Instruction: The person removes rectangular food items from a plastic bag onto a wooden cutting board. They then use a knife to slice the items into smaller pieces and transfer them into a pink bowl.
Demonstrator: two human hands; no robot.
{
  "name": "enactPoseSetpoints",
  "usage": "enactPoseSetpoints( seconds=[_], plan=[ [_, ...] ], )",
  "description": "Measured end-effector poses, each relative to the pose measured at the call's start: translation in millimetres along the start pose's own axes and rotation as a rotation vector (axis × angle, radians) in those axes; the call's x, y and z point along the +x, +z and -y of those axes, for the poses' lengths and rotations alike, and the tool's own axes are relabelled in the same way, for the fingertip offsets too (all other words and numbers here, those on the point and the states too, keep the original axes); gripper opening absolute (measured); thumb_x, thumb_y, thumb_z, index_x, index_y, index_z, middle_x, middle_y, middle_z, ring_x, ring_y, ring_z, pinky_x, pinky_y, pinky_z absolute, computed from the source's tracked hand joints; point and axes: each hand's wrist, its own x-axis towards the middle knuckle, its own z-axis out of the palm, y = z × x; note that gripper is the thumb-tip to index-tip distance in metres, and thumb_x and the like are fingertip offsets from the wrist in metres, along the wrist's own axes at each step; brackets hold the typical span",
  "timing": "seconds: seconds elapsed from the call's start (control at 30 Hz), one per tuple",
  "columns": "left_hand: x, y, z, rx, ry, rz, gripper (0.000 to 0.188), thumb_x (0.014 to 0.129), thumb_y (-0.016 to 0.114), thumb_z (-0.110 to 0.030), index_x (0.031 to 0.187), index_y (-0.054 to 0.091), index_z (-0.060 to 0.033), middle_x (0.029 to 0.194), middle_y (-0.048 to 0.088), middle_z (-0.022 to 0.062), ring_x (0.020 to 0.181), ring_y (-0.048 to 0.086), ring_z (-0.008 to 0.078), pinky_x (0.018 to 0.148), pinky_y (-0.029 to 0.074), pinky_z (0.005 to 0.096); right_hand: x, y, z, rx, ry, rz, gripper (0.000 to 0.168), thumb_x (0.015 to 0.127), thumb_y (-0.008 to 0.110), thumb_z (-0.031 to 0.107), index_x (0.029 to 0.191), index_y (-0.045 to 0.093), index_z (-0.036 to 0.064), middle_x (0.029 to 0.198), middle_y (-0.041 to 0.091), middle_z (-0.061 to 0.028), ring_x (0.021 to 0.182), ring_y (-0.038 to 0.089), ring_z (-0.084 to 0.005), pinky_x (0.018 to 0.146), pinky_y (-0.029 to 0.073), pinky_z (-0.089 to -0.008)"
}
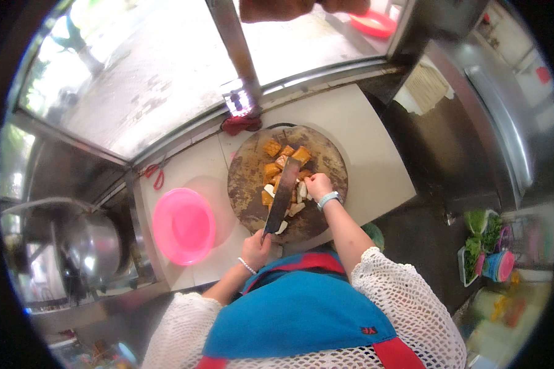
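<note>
On a round wooden chopping board point(244, 193) lie golden-brown chunks of food point(271, 147), seemingly fried tofu, several with scored tops. Paler white pieces point(297, 210) lie among them, nearer to me. My left hand point(256, 251) grips the handle of a cleaver point(284, 189). Its broad dark blade slants away from me across the pile and hides some of the food. My right hand point(318, 185) is at the pile's right side, fingertips drawn together against the pieces. Whether a piece is pinched between them is hidden.
Left of the board stands a pink plastic basin point(183, 226) on the pale counter point(374, 147). Red-handled scissors point(155, 175) lie behind it. A phone point(237, 101) leans by the window frame above a dark red cloth point(241, 124). Leafy greens point(478, 235) sit at far right.
</note>
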Motion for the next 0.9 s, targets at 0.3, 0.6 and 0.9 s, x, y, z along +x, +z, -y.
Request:
enactPoseSetpoints(
  seconds=[0.3,0.6,0.9],
  plan=[
    [6.3,8.7,32.7,-0.180,-0.085,-0.027,0.021,0.087,0.053,-0.019,0.083,0.056,0.0013,0.056,0.053,0.0157,0.049,0.054,0.0253,0.048,0.041,0.0377,-2.1,-25.4,-35.1,0.559,-0.149,-0.096,0.022,0.079,0.060,0.019,0.082,0.064,-0.002,0.070,0.064,-0.0080,0.064,0.058,-0.0161,0.061,0.047,-0.0309],
    [6.9,-24.4,11.5,-0.460,-0.137,-0.021,0.017,0.091,0.049,-0.014,0.081,0.052,-0.0009,0.052,0.048,0.0004,0.041,0.046,0.0086,0.039,0.037,0.0262,-136.3,-107.1,-181.9,0.035,0.220,0.376,0.022,0.082,0.060,0.020,0.101,0.061,0.008,0.081,0.065,-0.0108,0.073,0.061,-0.0212,0.060,0.047,-0.0315],
    [-3.0,-31.6,5.1,-0.330,-0.195,-0.031,0.019,0.090,0.050,-0.018,0.082,0.054,-0.0007,0.050,0.050,0.0027,0.042,0.051,0.0116,0.040,0.039,0.0278,-39.2,-43.1,-15.4,-0.059,-0.581,-0.157,0.014,0.076,0.063,0.013,0.088,0.062,0.006,0.085,0.057,-0.0106,0.079,0.059,-0.0268,0.067,0.048,-0.0352]
  ],
)
